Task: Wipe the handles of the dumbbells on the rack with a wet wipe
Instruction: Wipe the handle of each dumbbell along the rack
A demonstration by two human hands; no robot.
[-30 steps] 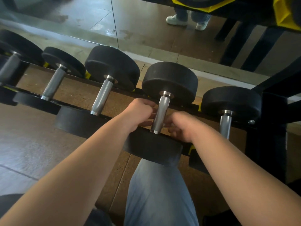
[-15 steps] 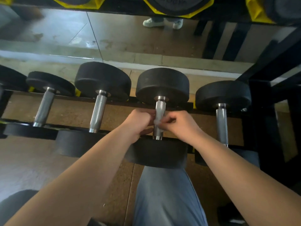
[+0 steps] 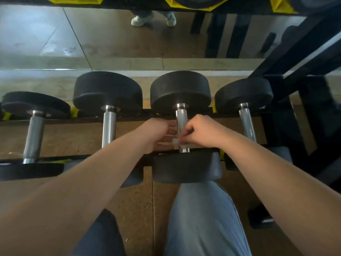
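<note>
Gym mirror (image 3: 110,34) behind. Black steel rack (image 3: 311,115) holds four black round-headed dumbbells (image 3: 107,89). Right hand (image 3: 204,132) pinches small white wet wipe (image 3: 175,141) at third's steel handle (image 3: 181,117); left hand (image 3: 156,133) grip open, fingers straight.

— Which colour do the dumbbell heads (image 3: 180,89) have?
— Matte black, every one. The handles (image 3: 108,126) are shiny silver metal.
— And the wet wipe (image 3: 177,142)?
— White; only a small piece of it shows.
— The rack (image 3: 311,111)?
— Black, with bright yellow pads (image 3: 277,6).
— Has the floor (image 3: 134,200) some pattern?
— Yes, it is brown with fine pale speckles. The trouser leg (image 3: 203,218) is plain grey-blue, and the shoes (image 3: 142,20) at the top are pale, almost white.
</note>
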